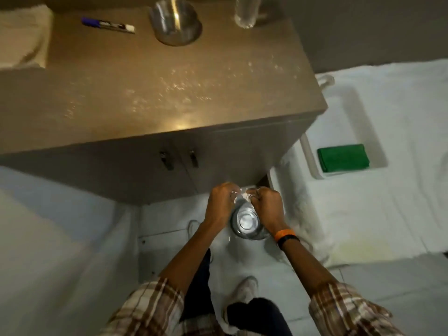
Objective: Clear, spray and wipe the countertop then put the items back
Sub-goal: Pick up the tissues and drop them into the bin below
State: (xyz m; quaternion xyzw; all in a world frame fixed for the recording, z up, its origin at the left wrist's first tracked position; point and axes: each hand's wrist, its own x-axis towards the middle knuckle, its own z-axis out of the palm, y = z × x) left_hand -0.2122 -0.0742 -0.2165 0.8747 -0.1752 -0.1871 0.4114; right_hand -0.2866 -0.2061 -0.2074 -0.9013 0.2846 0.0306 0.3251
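Note:
Both my hands hold a clear plastic bottle (247,224) below the countertop's front edge, seen bottom-on. My left hand (221,204) and my right hand (268,207) are both closed around its far end, where the top is hidden by my fingers. The brown countertop (145,93) is speckled with wet droplets across its middle and right. At its back lie a purple-capped tube (108,25), a steel bowl (175,21) and a second clear bottle (246,12).
A folded cream towel (24,36) sits at the counter's back left. To the right, a white tray (373,122) on white cloth holds a green cloth (343,157). Cabinet doors with two handles (179,160) face me. My shoes stand on the white floor.

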